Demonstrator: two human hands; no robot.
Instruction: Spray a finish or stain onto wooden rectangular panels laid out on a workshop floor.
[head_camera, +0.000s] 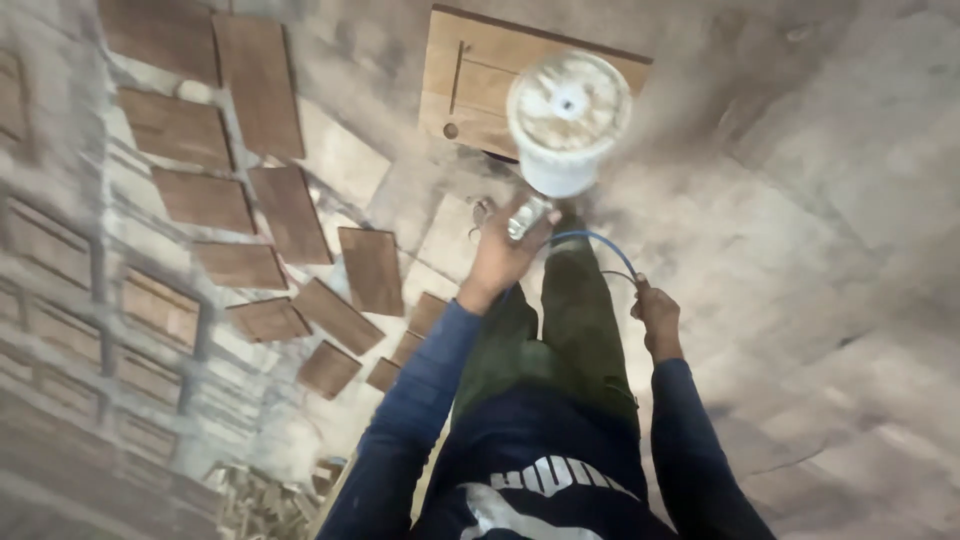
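- Spray gun (530, 215): gripped in the left hand (500, 255), fingers wrapped tight around the metal body, near the centre of the view.
- White cup (568, 120): sits on top of the spray gun, at 12 o'clock from the left hand, lid on.
- Blue hose (595, 240): runs from the spray gun toward 4 o'clock; the right hand (657, 315) is curled around it.
- Wooden panel (470, 85): lies on the floor at 11 o'clock from the cup, pale and seemingly uncoated.
- Brown boards (290, 210): spread across the floor at 9 o'clock, darker in tone; judged already coated.
- Remaining work: the pale panel appears still to be done.
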